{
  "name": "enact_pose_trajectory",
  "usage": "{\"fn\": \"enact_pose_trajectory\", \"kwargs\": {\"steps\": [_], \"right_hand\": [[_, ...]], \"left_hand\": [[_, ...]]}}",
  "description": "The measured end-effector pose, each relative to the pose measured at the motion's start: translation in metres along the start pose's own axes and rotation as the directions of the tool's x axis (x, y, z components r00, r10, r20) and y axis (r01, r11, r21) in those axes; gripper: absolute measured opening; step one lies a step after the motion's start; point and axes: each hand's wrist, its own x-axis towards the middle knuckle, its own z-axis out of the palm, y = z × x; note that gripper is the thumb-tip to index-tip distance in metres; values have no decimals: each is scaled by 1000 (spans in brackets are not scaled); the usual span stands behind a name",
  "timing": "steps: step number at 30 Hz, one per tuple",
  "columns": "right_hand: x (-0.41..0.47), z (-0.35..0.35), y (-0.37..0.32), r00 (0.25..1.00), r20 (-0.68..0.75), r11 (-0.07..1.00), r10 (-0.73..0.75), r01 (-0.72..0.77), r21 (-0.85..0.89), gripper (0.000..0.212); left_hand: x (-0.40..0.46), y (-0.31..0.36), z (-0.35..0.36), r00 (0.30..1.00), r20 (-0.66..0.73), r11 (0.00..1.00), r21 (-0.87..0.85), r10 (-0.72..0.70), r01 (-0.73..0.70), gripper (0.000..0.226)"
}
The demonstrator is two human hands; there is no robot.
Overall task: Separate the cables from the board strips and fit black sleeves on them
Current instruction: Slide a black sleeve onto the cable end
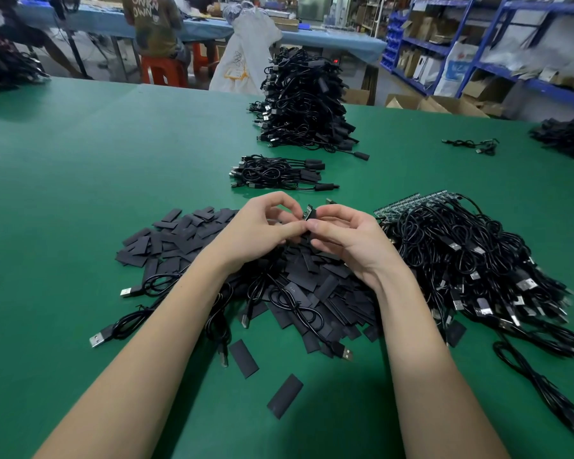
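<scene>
Pinching 1 small board (310, 212) betw. both hands — left hand (262, 226), right hand (347, 240) — 2 grips.

— What covers the green worktop (80, 167)?
— A heap of flat black sleeves (186, 233), loose black USB cables (126, 291), a tangled cable pile on green board strips (471, 256), plus neat finished bundles (275, 173) and a tall stack (302, 104) beyond.

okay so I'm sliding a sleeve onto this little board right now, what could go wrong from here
1. Both hands, left hand and right hand, pinch the small board by fingertips; it could slip into the loose sleeves below.
2. Cables lie under your forearms and may snag or drag.
</scene>
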Motion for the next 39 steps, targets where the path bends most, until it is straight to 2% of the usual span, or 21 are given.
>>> {"fn": "enact_pose_trajectory", "kwargs": {"steps": [5,9,11,15,20,26,36,39], "right_hand": [[0,-3,1,999,51,998,20,-23,54,37],[-2,-9,-2,996,90,995,29,-37,92,16],[-1,-8,-1,995,97,997,33,-40,67,13],[-1,-5,0,998,56,998,33,-36,46,34],[-2,-11,-5,1000,18,992,-8,5,127,20],[-2,-7,-5,991,-125,976,-47,72,207,28],[1,-3,-5,974,-193,946,-120,171,277,29],[2,0,-4,972,-200,946,-126,178,270,43]], "left_hand": [[0,-1,0,1000,12,998,-62,14,-13,18],[2,-2,-2,1000,10,997,-76,26,-25,17],[2,-2,-3,1000,17,997,-73,26,-25,17],[2,-2,-3,1000,20,996,-85,18,-17,17],[3,-2,-4,1000,22,996,-92,13,-11,20],[4,-3,-1,999,53,998,-64,4,-1,16],[4,-2,1,999,50,999,-50,-13,15,15],[4,-2,1,999,46,999,-47,-6,9,17]]}}
